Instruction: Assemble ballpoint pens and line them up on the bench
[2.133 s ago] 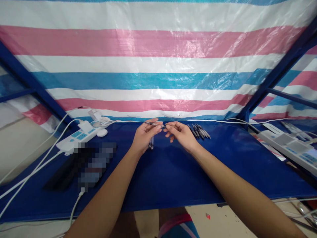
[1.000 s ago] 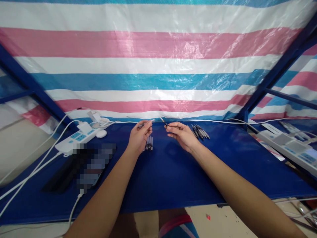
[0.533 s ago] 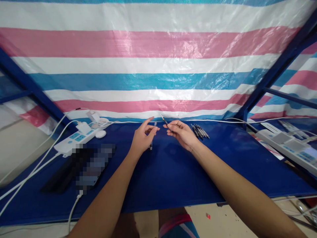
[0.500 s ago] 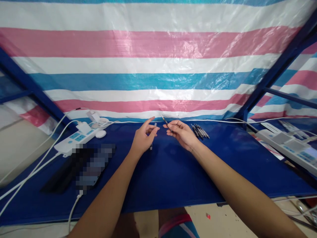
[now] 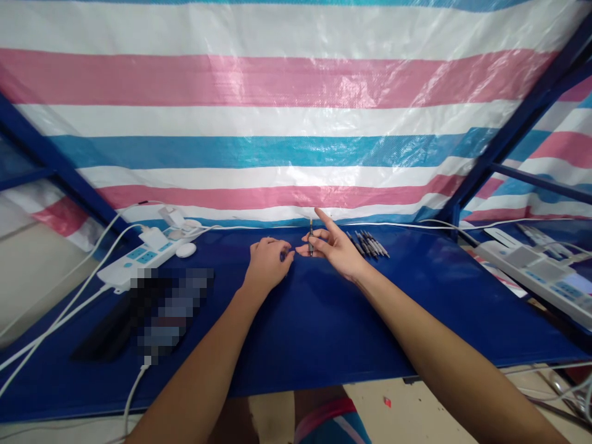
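Note:
My right hand, near the table's back edge, pinches a slim pen part between thumb and fingers. The part stands nearly upright, dark below with a gold-coloured, pale upper end, and my right index finger is stretched out above it. Just to the left, my left hand is curled over the table with its back turned up. Between its thumb and fingers shows a small, partly clear pen piece, mostly hidden. Fingertips of the two hands are close together. Several dark and grey pens lie side by side beyond my right hand.
A blue table lies under my hands. At left are a white power strip with plugs and cables, a white round disc and a blurred-out dark device. Another power strip is at right. Striped sheeting hangs behind.
My left hand has turned palm-down and curled over its clear piece. My right hand has tipped the pen part from slanted to nearly upright and raised its index finger.

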